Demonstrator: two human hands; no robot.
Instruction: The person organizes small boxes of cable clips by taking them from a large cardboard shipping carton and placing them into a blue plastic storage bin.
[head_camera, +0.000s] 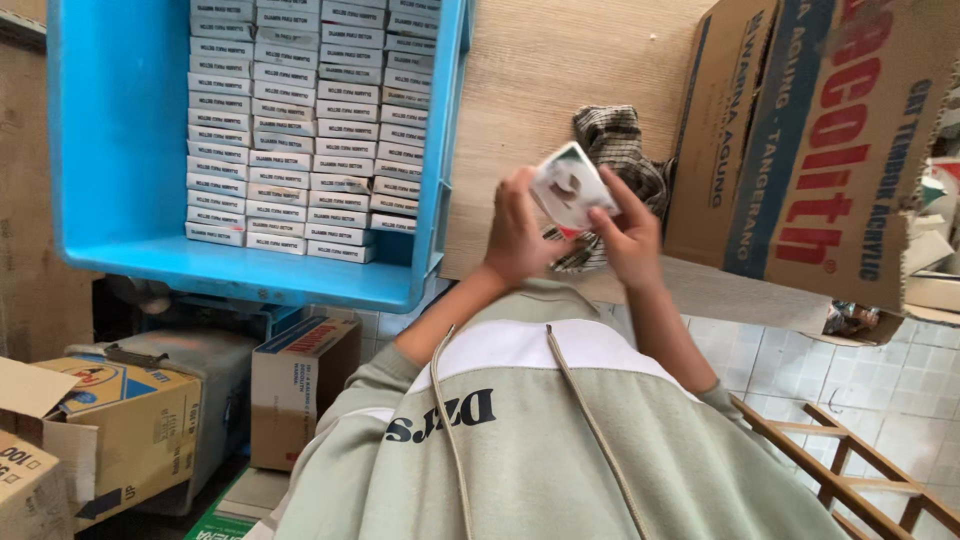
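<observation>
Left hand (515, 232) and right hand (628, 238) are jointly gripping, fingers closed, a small white cardboard box (568, 186) beside a blue plastic crate (120, 130) of stacked boxes.

The little box (570, 185) in my fingers is white with a bit of green and red on it. The crate (120, 130) is bright blue, and the 4 rows of small boxes (310, 130) inside it are white with grey stripes. The cloth (615, 140) has a checked pattern of dark and pale lines. The table (560, 70) is light wood. The big carton (820, 140) is brown with red and blue on it. My top (560, 450) is pale green with a white band.
</observation>
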